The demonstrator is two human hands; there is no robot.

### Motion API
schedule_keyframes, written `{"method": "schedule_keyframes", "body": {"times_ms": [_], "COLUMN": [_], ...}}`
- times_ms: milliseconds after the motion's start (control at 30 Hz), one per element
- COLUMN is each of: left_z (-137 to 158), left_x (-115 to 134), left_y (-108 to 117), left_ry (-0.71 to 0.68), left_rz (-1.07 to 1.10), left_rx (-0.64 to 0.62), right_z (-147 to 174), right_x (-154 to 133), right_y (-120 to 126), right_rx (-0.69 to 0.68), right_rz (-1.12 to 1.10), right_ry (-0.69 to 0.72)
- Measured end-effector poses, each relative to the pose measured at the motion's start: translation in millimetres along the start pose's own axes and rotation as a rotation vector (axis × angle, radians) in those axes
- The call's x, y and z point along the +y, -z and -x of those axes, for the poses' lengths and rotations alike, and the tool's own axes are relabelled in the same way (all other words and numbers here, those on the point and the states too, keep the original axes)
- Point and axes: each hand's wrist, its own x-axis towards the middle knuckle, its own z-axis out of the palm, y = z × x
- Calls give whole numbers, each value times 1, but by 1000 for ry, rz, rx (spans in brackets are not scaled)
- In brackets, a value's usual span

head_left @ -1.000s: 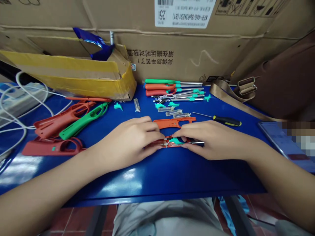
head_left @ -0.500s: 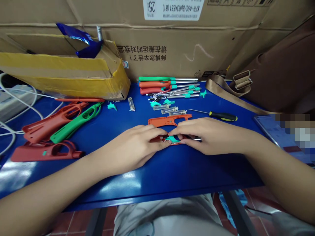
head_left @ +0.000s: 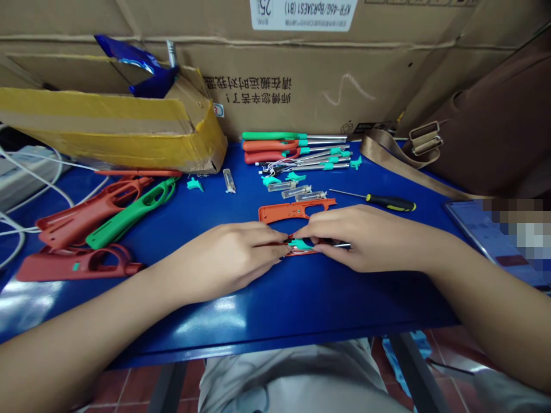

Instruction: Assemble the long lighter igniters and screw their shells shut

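Both hands close over an orange-red lighter shell half (head_left: 300,253) lying on the blue table. Inside it shows a teal trigger piece (head_left: 302,245), and a metal tube (head_left: 343,246) sticks out at the right. My left hand (head_left: 235,255) has its fingers pressed together on the shell's left end, covering that part. My right hand (head_left: 365,238) pinches around the right side, near the trigger and tube. Just behind them lies the matching orange shell half (head_left: 279,213), inner side up.
Red lighter shells (head_left: 77,265) and a green one (head_left: 124,221) lie left. Behind are clear fuel tanks (head_left: 282,186), assembled lighters (head_left: 269,145) and a screwdriver (head_left: 391,203). A yellow-taped carton (head_left: 129,137) stands back left; a phone-like device (head_left: 486,241) sits right.
My left fingers have shifted slightly left along the shell, showing more of the area around the teal trigger. My right hand stays nearly in place.
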Motion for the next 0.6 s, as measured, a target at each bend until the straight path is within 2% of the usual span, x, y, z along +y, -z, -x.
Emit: {"method": "schedule_keyframes", "body": {"times_ms": [167,467,600], "left_z": [-1,-2,0], "left_x": [0,1,-2], "left_y": [0,1,-1], "left_ry": [12,4,58], "left_rz": [13,-10,98], "left_rx": [31,-28,-18], "right_z": [0,-1,0], "right_x": [1,0,-1], "right_y": [-1,-2,-1], "right_rx": [15,20,33], "right_rz": [-2,11,37], "right_ry": [17,21,26]}}
